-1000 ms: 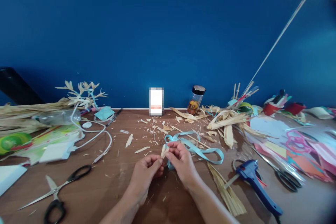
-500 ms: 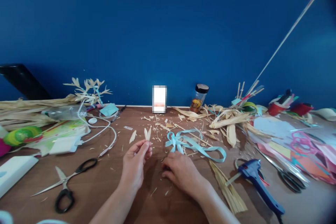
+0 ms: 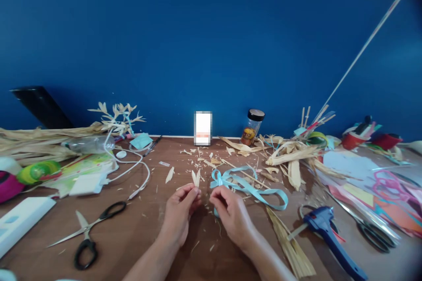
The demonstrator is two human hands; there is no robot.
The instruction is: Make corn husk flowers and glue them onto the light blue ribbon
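Observation:
My left hand (image 3: 183, 205) is closed in a pinch around the lower end of pale corn husk petals (image 3: 196, 177), whose pointed tips stand up above the fingers. A hand's width to the right, my right hand (image 3: 230, 210) has its thumb and fingertips together on the light blue ribbon (image 3: 272, 198). A short piece of that ribbon shows below the fingers, while its loops lie on the table behind and to the right. One loose husk petal (image 3: 169, 174) rests left of the pinched ones.
Open scissors (image 3: 86, 229) lie at left, near a white cable (image 3: 144, 180). A blue glue gun (image 3: 325, 224) and a dried husk strip (image 3: 290, 241) are at right. Husk scraps, a black-lidded jar (image 3: 252, 127) and a bright pixelated screen (image 3: 203, 128) stand toward the blue wall.
My right hand has lifted slightly from the table and its fingers have closed on the ribbon. The husk petals in my left hand now stand closer together. The view has shifted slightly.

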